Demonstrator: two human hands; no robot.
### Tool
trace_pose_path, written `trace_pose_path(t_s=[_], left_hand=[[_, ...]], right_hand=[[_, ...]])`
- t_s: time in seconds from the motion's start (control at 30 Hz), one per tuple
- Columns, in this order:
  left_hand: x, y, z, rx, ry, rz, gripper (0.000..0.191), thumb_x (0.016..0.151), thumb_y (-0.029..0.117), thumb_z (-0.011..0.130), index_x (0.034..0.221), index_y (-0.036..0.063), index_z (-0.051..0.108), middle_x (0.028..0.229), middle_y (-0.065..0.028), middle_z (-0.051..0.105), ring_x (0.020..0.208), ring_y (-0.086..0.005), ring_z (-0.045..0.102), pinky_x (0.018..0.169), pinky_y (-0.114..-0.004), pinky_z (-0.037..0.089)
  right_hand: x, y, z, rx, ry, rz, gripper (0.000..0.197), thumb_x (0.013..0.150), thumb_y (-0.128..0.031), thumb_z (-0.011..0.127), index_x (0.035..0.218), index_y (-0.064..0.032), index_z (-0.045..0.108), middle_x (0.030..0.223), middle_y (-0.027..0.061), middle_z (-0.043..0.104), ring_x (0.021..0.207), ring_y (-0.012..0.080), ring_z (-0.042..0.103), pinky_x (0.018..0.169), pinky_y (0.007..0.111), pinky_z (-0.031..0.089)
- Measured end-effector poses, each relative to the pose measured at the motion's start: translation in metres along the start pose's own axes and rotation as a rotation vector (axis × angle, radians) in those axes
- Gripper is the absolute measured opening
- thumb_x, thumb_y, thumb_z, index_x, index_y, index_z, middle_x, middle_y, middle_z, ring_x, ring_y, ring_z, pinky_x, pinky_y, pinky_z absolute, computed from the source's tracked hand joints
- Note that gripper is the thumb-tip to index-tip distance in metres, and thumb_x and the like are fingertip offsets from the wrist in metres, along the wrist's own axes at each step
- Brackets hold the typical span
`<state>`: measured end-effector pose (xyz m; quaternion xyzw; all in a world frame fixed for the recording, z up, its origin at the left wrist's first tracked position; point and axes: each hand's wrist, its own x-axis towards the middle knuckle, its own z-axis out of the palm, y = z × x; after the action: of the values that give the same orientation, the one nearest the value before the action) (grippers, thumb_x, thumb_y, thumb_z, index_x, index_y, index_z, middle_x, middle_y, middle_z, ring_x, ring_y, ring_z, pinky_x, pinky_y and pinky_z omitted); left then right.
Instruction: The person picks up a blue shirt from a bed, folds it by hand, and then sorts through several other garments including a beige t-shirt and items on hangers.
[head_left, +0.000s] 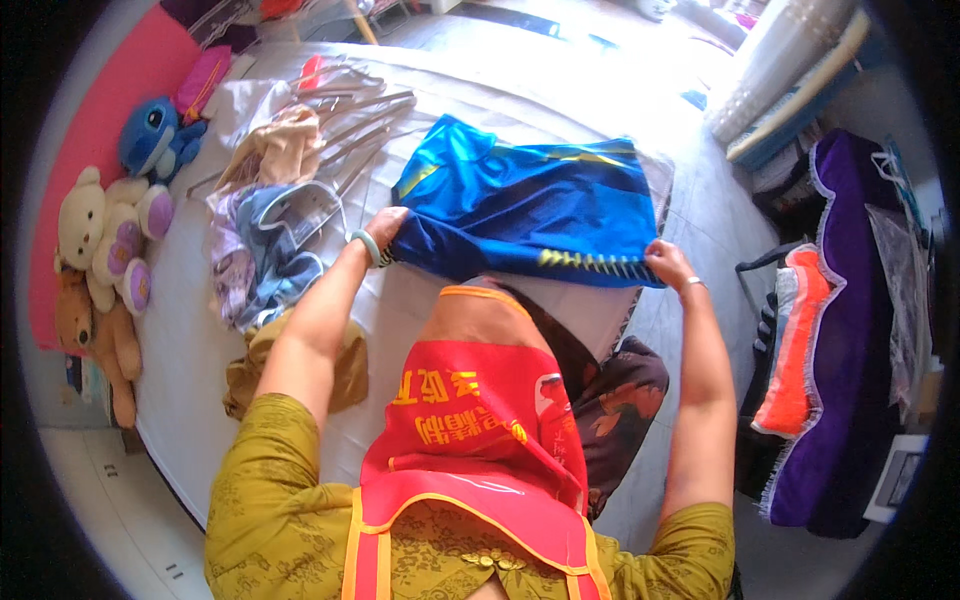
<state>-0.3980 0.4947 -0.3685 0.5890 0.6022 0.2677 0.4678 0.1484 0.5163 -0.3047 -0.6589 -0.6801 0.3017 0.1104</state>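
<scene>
A blue shirt-like garment (540, 202) with yellow trim lies spread on the white bed sheet (405, 307) in front of me. My left hand (386, 225), with a pale bangle at the wrist, grips its near left corner. At the near right corner, my right hand (667, 262) pinches the edge, a thin bracelet on that wrist. The near edge, which bears a row of yellow marks, is stretched between both hands. Part of the fabric is folded over, so its full shape is hidden.
Clothes hangers (367, 135) and a heap of clothes (277, 247) lie to the left, with a brown cloth (349, 367) nearer me. Plush toys (97, 232) line the far left edge. A purple fringed cover (847, 337) and an orange cloth (795, 341) are at the right.
</scene>
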Motion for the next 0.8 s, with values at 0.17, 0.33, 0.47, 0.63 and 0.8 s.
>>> trace_pose_path(t_s=[0.17,0.33,0.47,0.63,0.8], left_hand=[[0.022,0.013,0.029,-0.018,0.227,-0.469,0.08,0.079,0.065,0.035,0.118,-0.0035,0.047,0.115,-0.0188,0.051,0.109,-0.0258,0.046,0.092,-0.036,0.032],[-0.028,0.015,0.015,-0.576,0.036,-0.475,0.038,0.082,0.043,0.054,0.093,0.0074,0.059,0.079,-0.0012,0.062,0.071,-0.0094,0.059,0.067,-0.023,0.045],[-0.041,0.013,0.011,-0.456,-0.082,-0.279,0.021,0.081,0.027,0.06,0.089,0.007,0.06,0.077,0.0021,0.061,0.069,-0.006,0.056,0.063,-0.022,0.044],[-0.056,-0.005,0.0,-0.306,-0.051,-0.328,0.017,0.083,0.025,0.058,0.082,0.0079,0.059,0.066,0.0037,0.057,0.055,-0.005,0.051,0.05,-0.02,0.04],[-0.064,0.006,0.011,-0.2,-0.125,-0.331,0.02,0.077,0.021,0.064,0.086,0.0043,0.059,0.07,0.0023,0.057,0.061,-0.0049,0.05,0.054,-0.021,0.041]], right_hand=[[0.014,0.063,0.009,0.375,0.118,0.215,0.036,0.07,-0.032,0.066,0.089,-0.0015,0.061,0.08,0.0084,0.062,0.071,0.0131,0.057,0.063,0.027,0.046],[-0.028,0.05,0.033,1.241,0.065,0.197,0.026,0.083,-0.021,0.057,0.099,-0.0008,0.054,0.087,0.003,0.058,0.075,0.0099,0.056,0.064,0.02,0.045],[-0.047,0.054,0.043,1.114,0.162,0.152,0.018,0.083,-0.016,0.056,0.096,-0.0028,0.056,0.086,0.0002,0.058,0.076,0.0066,0.054,0.069,0.021,0.044],[-0.025,0.054,0.033,0.834,0.211,0.127,0.013,0.083,-0.015,0.055,0.084,-0.0022,0.058,0.076,-0.003,0.055,0.066,0.0037,0.046,0.059,0.02,0.039],[-0.019,0.09,0.036,0.613,0.22,0.189,0.019,0.08,-0.019,0.059,0.074,-0.0011,0.058,0.065,-0.0036,0.05,0.06,0.0042,0.04,0.052,0.022,0.035]])
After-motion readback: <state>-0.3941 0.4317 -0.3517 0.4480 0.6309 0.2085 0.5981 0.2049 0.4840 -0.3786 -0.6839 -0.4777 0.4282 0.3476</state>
